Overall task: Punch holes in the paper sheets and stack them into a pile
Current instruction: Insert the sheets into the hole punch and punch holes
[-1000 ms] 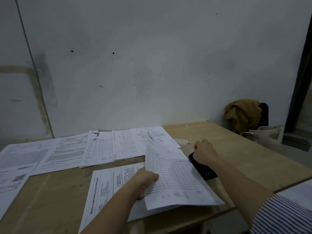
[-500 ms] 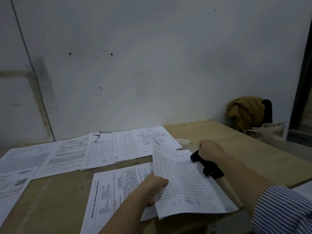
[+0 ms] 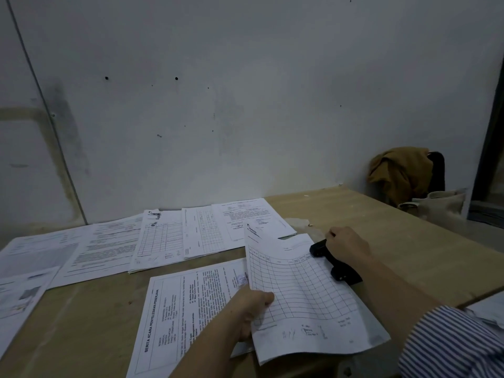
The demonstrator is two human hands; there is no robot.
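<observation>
A gridded paper sheet (image 3: 302,293) lies slanted at the table's front, its right edge at the black hole punch (image 3: 336,264). My left hand (image 3: 249,309) pinches the sheet's left edge. My right hand (image 3: 347,244) rests on top of the hole punch, fingers curled over its far end. Under the gridded sheet lies a printed sheet (image 3: 188,309) with a bold side title. A row of overlapping printed sheets (image 3: 161,236) runs along the wall at the back left.
The wooden table (image 3: 395,236) ends at a slanted edge on the right. Beyond it stand a chair with a mustard cloth (image 3: 401,170) and a pale bag (image 3: 441,205). More papers (image 3: 24,290) lie at the left edge. A white wall closes the back.
The gridded sheet has slid right and forward, its edge now at the punch. My right hand stays on the punch; my left hand keeps hold of the sheet.
</observation>
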